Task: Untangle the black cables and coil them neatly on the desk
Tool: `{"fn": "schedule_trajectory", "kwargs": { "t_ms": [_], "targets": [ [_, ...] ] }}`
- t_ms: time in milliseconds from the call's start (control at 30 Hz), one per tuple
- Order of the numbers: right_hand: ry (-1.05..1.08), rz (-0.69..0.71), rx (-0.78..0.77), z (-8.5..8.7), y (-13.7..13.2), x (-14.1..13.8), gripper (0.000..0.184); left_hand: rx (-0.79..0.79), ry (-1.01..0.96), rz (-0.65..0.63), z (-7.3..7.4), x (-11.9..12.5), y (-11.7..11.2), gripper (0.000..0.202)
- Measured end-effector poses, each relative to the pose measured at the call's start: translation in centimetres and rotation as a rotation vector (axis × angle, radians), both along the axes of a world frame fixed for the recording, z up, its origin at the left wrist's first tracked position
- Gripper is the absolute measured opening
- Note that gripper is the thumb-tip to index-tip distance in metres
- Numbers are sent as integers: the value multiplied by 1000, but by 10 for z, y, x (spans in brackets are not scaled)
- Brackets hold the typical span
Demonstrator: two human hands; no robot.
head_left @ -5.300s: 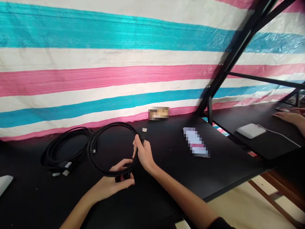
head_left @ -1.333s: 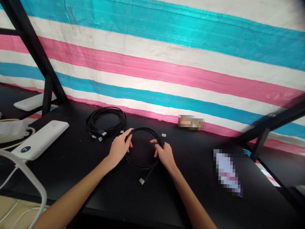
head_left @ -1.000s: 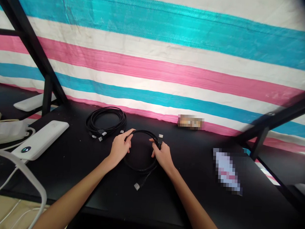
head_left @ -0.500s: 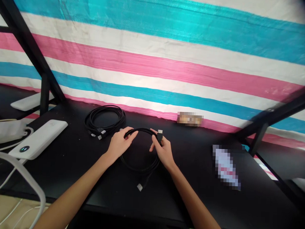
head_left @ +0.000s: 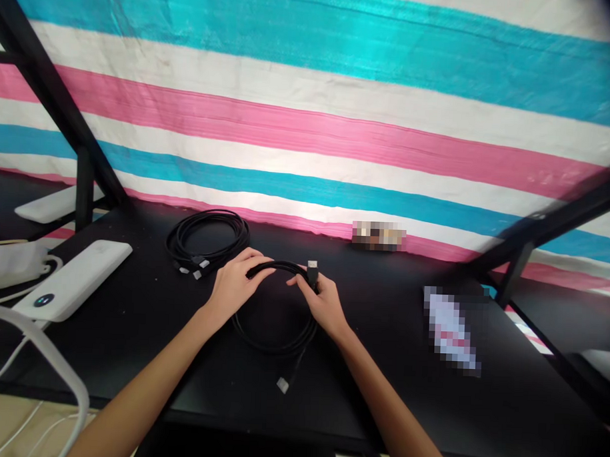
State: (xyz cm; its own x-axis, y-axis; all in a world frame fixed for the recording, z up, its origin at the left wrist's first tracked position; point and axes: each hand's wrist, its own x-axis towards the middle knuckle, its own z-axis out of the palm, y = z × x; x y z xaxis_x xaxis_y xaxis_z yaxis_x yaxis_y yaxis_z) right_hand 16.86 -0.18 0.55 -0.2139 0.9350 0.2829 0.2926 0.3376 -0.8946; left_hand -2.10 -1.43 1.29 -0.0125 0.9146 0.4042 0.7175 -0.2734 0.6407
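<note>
I look through the head camera and see my two hands on a black cable loop [head_left: 280,265], over the middle of the black counter [head_left: 392,311]. My left hand [head_left: 233,282] has a narrow grip, with thumb and fingers pinching the loop's top left. My right hand [head_left: 325,299] has a narrow grip too. It holds the loop's right side, and a USB plug [head_left: 312,273] sticks up by the thumb. The bottom of the loop hangs toward me. I can't tell if it touches the counter.

I think the loop could spring apart if either pinch gets loose, because I see no tie on it. A second plug [head_left: 282,386] pokes out below on a short tail, and it might catch and make a knot. The other black loop [head_left: 242,231] lies just behind my left hand, so the two could tangle if they bump.

The counter is flat, with little pale specks. A white power bank [head_left: 76,280] lies on the left, near a white charger [head_left: 16,262]. A big striped sheet [head_left: 290,88], blue, pink and white, hangs behind. Slanted black bars [head_left: 40,86] stand at both sides. The floor [head_left: 13,421] looks pale.
</note>
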Motion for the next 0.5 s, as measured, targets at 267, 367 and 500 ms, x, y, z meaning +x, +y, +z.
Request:
{"fn": "schedule_trajectory", "kwargs": {
  "t_ms": [267, 367, 500],
  "targets": [
    [-37, 26, 2, -1, -1, 0, 23, -11, 23, -43, -2, -2, 2, 18],
    [-69, 30, 12, -3, -2, -1, 24, -92, 55, -64, -4, -2, 4, 20],
    [-102, 15, 44, -3, -3, 0, 22, -198, -65, -155, -1, 1, 1, 28]
  ]
}}
